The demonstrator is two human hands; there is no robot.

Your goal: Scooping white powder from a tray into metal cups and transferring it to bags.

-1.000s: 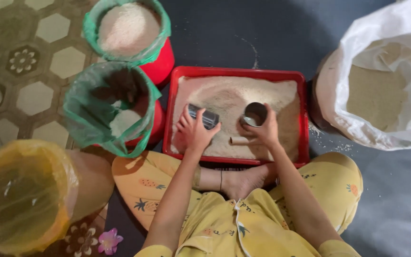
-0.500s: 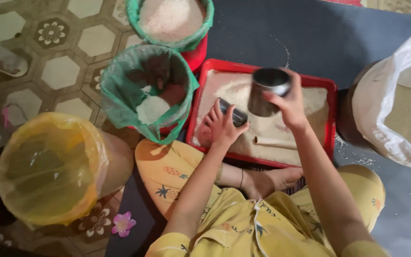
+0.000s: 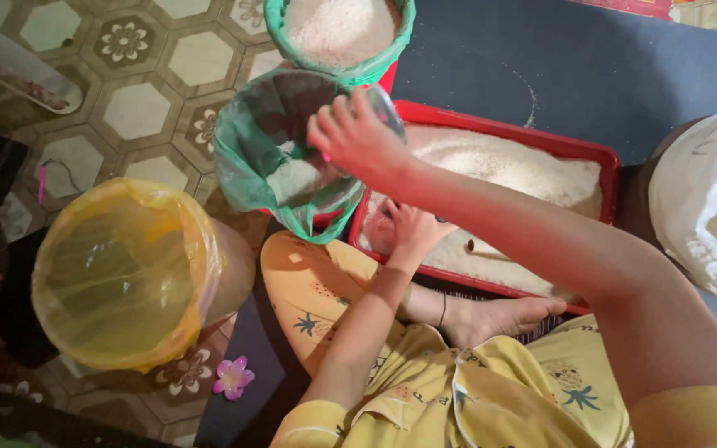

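- Tiled floor, dark mat on the right.
- Right hand over green-lined bucket; grip hidden, cannot tell.
- Left hand curled, resting in red tray of rice, near side.

Filmed from the head, straight down and close over lap, arms and floor; red tray right of centre, yellow-lined bin lower left. One view only.

yellow-lined bucket near left | white sack at right | pink flower on tiled floor
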